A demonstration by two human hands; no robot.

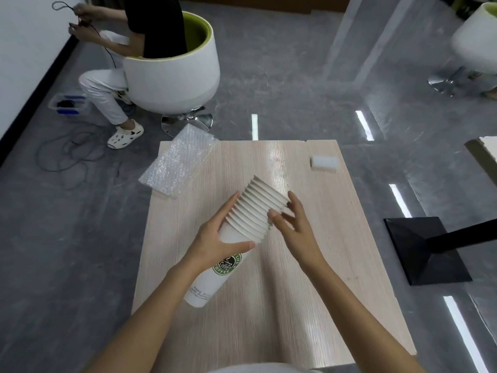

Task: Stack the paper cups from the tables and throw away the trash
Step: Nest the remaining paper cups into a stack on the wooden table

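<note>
The pale wooden table (271, 313) holds everything that matters here. At its far left corner lies a sheet of bubble wrap (176, 164), partly hanging over the edge. Above the middle of the table, the stack of paper cups (256, 208) is held tilted, rims pointing away and to the right. The left hand (215, 236) grips it, fingers and thumb curled round its wall. The right hand (293, 224) is spread and loose just beside the rims, with the thumb seemingly touching them and nothing held. A small white foam block (324, 163) sits near the far right edge. Stacking here looks finished, so the next move is probably to set the stack down and collect the wrap and foam as trash
</note>
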